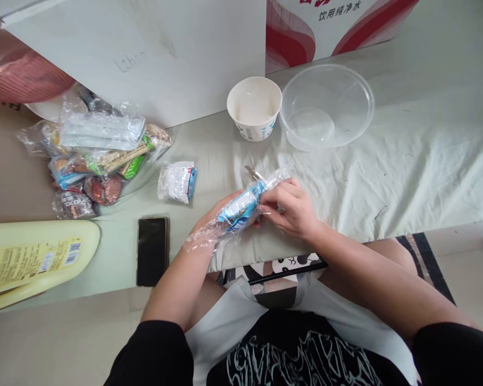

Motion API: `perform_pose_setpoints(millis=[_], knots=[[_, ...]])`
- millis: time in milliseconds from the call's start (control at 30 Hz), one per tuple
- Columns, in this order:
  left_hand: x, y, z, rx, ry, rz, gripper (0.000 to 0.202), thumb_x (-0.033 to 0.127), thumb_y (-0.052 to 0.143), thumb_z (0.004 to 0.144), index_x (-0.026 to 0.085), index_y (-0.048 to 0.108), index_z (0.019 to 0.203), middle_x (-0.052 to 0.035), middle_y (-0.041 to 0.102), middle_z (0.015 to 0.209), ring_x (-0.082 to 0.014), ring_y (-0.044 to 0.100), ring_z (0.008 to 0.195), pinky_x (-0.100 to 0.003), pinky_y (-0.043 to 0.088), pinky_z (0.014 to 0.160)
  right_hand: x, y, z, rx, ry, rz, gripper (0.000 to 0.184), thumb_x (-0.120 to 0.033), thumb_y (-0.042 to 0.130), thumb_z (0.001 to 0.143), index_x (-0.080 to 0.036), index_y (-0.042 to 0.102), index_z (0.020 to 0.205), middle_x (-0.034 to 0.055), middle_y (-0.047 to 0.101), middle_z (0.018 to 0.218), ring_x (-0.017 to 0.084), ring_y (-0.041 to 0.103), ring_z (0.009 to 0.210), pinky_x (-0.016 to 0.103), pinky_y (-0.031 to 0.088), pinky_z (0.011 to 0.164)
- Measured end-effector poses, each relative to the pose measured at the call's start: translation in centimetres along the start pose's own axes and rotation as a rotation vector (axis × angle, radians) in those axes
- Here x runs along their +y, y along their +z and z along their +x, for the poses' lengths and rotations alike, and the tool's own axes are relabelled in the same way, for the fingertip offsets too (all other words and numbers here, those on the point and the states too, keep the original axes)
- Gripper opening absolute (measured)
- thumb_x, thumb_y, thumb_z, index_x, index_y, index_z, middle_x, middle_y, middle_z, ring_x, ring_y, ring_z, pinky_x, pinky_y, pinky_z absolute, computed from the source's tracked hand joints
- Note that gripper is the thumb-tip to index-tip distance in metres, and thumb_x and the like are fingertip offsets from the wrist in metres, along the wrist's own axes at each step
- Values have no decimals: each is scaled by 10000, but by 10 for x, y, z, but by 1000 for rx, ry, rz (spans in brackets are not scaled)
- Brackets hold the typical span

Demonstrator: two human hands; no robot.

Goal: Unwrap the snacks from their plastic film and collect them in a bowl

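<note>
A small blue-and-white packet (241,206) in loose clear plastic film is held above the cloth-covered table. My left hand (215,214) grips it from the left and below, fingers mostly hidden behind packet and film. At the packet's right end, my right hand (292,209) is closed, thumb and fingers pinching the wrapping. Just beyond the packet, a thin metal tool tip (253,172) lies on the cloth; the rest of it is covered. Left of my hands sits another film-wrapped white-and-blue packet (177,182).
A black phone (153,252) lies at the near left, beside a yellow bottle (44,262). Wrapped snacks and a face mask (102,131) are heaped farther left. A paper bowl (255,104) and a clear plastic bowl (328,107) stand behind, against white boxes (145,53).
</note>
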State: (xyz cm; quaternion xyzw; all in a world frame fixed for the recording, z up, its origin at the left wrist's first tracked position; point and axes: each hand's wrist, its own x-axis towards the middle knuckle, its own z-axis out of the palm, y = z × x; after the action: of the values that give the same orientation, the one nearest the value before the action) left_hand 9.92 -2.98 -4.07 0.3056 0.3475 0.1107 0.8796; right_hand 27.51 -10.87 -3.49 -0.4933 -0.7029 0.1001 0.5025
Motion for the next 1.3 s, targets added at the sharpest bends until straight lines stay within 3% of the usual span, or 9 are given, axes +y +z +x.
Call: perform_pose_setpoints(millis=[67, 200, 300, 400, 533, 667, 800, 1067, 1300], knots=[[0, -2, -2, 49, -31, -41, 305, 481, 710, 801, 178, 729, 768, -64, 746, 721, -226, 709, 653, -348, 596, 632, 0, -3, 0, -31, 38, -19, 160, -310, 558, 996, -253, 684, 916, -39, 597, 640, 138, 519, 613, 341, 363, 725], [1, -13, -17, 30, 0, -106, 688, 777, 681, 666, 151, 732, 947, -138, 769, 822, -317, 746, 768, -404, 593, 655, 3, -12, -1, -89, 39, -54, 195, -306, 545, 980, -297, 739, 987, -34, 560, 612, 158, 519, 638, 361, 353, 721], [5, -18, -24, -37, 97, -126, 841, 763, 758, 524, 153, 710, 1100, -163, 777, 922, -321, 739, 759, -381, 566, 616, 6, -15, -3, -49, 28, -67, 231, -222, 533, 964, -303, 748, 989, -20, 563, 637, 171, 521, 688, 374, 351, 729], [13, -13, -23, 32, 177, -173, 753, 647, 748, 597, 164, 683, 1171, -153, 776, 999, -260, 722, 728, -327, 543, 579, 10, -11, -3, -1, 130, -137, 232, -196, 545, 951, -291, 757, 954, 14, 597, 713, 195, 548, 782, 396, 372, 781], [17, 2, -13, 170, 254, -301, 557, 542, 577, 798, 173, 677, 1203, -130, 767, 1097, -281, 741, 955, -327, 585, 667, 9, -8, -1, 104, 279, -217, 329, -139, 506, 912, -284, 716, 1120, 76, 640, 1045, 257, 589, 992, 471, 437, 914], [13, 13, -6, 170, 318, -321, 554, 503, 528, 839, 140, 673, 1231, -142, 747, 1176, -331, 686, 1161, -418, 596, 872, -5, -10, 0, 151, -6, -56, 419, -100, 498, 883, -277, 621, 1244, 88, 628, 1177, 269, 601, 1146, 481, 500, 991], [10, 16, -4, 202, 317, -280, 579, 548, 518, 865, 128, 673, 1233, -148, 748, 1163, -348, 652, 1222, -450, 560, 974, -18, 3, -7, -130, -219, 52, 356, -123, 515, 933, -279, 606, 1240, 62, 708, 1144, 226, 648, 1146, 414, 558, 967], [4, 13, 1, 312, 424, -285, 486, 490, 554, 848, 190, 701, 1200, -102, 771, 1132, -347, 648, 1250, -447, 550, 993, -12, 19, -15, -117, 234, -106, 423, -131, 547, 886, -203, 546, 1303, 117, 668, 1112, 246, 676, 985, 398, 590, 832], [5, 21, -2, 253, 390, -274, 553, 493, 525, 857, 132, 683, 1244, -138, 751, 1203, -350, 635, 1278, -446, 548, 1019, -10, 22, -15, -181, 135, -158, 429, -95, 529, 887, -219, 632, 1285, 125, 684, 1219, 267, 674, 1050, 418, 567, 838]])
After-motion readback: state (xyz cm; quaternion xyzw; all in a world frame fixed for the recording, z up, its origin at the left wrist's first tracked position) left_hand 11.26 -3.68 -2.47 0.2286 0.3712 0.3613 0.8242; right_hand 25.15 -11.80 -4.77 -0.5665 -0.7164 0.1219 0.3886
